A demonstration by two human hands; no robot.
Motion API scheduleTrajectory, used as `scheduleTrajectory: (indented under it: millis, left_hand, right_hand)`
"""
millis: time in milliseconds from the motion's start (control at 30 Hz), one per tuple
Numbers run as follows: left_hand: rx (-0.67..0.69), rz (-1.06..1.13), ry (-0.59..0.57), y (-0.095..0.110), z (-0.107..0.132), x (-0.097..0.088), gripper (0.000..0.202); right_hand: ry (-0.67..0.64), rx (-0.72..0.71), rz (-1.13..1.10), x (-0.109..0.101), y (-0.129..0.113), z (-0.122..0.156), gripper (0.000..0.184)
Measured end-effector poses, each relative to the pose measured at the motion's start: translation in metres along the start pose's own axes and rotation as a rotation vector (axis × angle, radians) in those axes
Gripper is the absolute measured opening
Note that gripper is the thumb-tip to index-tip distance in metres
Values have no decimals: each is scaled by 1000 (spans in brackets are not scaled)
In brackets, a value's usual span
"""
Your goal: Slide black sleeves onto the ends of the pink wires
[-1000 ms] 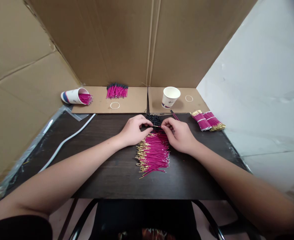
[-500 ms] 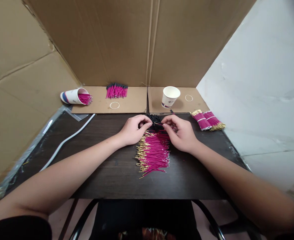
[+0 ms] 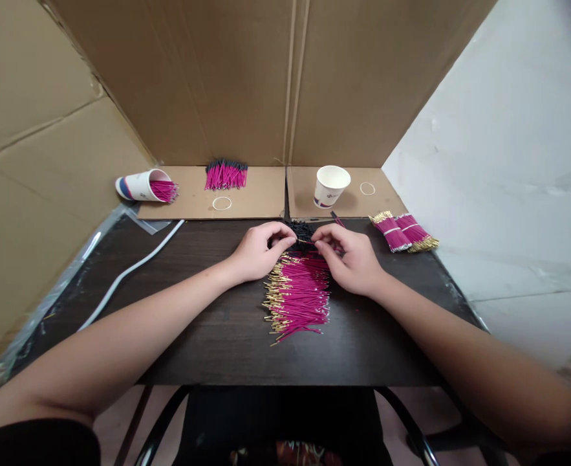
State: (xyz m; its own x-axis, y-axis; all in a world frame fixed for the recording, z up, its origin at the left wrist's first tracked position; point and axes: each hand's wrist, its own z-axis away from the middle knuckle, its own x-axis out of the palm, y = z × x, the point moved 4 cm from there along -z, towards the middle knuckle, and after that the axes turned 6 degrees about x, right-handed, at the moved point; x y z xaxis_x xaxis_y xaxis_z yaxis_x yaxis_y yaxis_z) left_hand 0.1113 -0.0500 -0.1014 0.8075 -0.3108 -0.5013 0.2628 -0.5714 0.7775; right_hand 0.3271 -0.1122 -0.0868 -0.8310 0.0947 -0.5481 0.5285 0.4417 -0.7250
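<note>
A loose pile of magenta wires (image 3: 299, 294) with gold tips lies in the middle of the dark table (image 3: 207, 330). Just behind it sits a small heap of black pieces (image 3: 302, 230). My left hand (image 3: 258, 249) and my right hand (image 3: 348, 255) meet at the far end of the pile, fingers pinched together over the black heap. A thin gold-tipped wire shows between the two pinches. What the left fingers grip is too small to make out.
Two banded magenta bundles (image 3: 404, 233) lie at the right. On the cardboard at the back are an upright paper cup (image 3: 331, 186), a tipped cup (image 3: 142, 186) holding wires, another wire bundle (image 3: 226, 175) and two rubber bands (image 3: 222, 203). A white cable (image 3: 125, 275) runs at the left.
Both hands have shifted slightly away from me, toward the black heap. Their pinched fingertips stay close together.
</note>
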Motion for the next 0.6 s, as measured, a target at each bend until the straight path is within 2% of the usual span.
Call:
scheduleTrajectory:
  millis: [467, 600]
  left_hand:
    - [-6, -7, 0, 2, 1, 0, 16]
    - [29, -37, -28, 6, 2, -1, 16]
  right_hand:
    - [-69, 9, -16, 2, 2, 1, 9]
    - [-71, 33, -25, 4, 3, 1, 9]
